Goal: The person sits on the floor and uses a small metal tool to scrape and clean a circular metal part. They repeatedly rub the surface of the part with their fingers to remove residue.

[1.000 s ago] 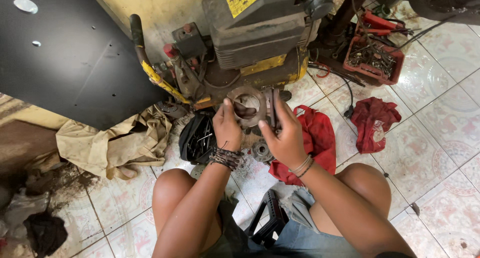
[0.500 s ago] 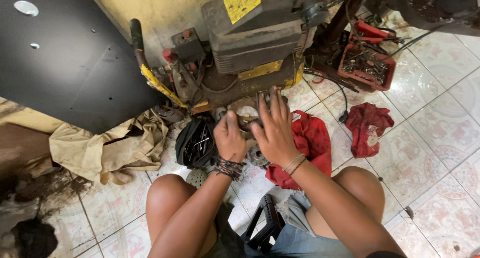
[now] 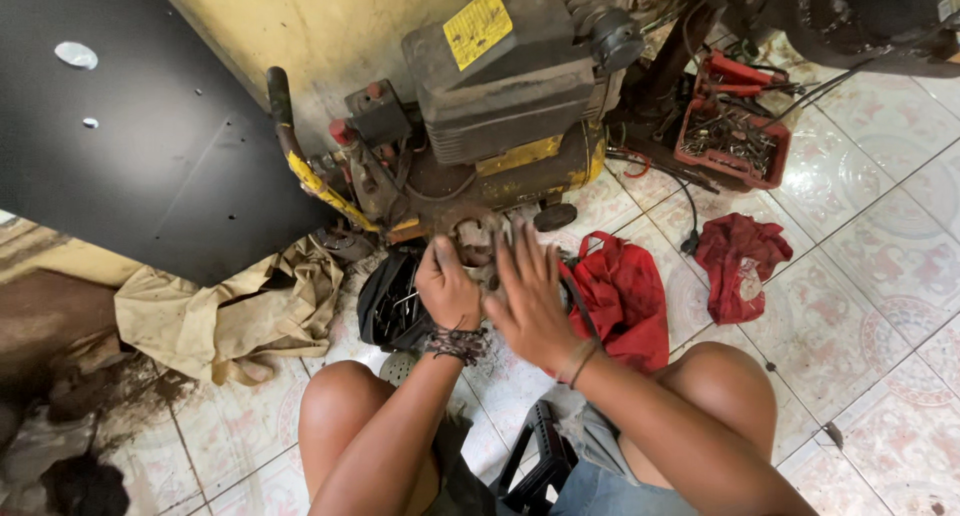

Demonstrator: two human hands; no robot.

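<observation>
Patterned floor tiles (image 3: 880, 246), grimy near the wall, carry everything around you, and the yellow air compressor (image 3: 500, 106) standing against that wall is your landmark. Just in front of the compressor's base you have a rusty metal ring (image 3: 470, 231), a worn round part with a hollow centre, mostly hidden behind your hands.

Your left hand (image 3: 447, 288) is curled shut around the ring's near edge, thumb up on its face. Your right hand (image 3: 528, 294) lies flat and spread, fingers (image 3: 515, 244) stretched out, pressed against the ring's right side rather than gripping anything; it is motion-blurred, so exactly where the palm meets the part cannot be told.

To handle this well, I would judge that the left hand should do the holding and the right only the working:
- Keep the ring square to you, not tilted toward the compressor, so the flat palm bears evenly.
- Keep fingertips clear of the hollow centre; rust edges look rough.
- Mind the black bag of tools (image 3: 392, 298) left of the ring and the red cloth bag (image 3: 622, 294) to its right; a slip sends the part into either.

Farther right of the compressor sit a red rag (image 3: 738, 261) and a red parts tray (image 3: 730, 136), well apart from your hands.
</observation>
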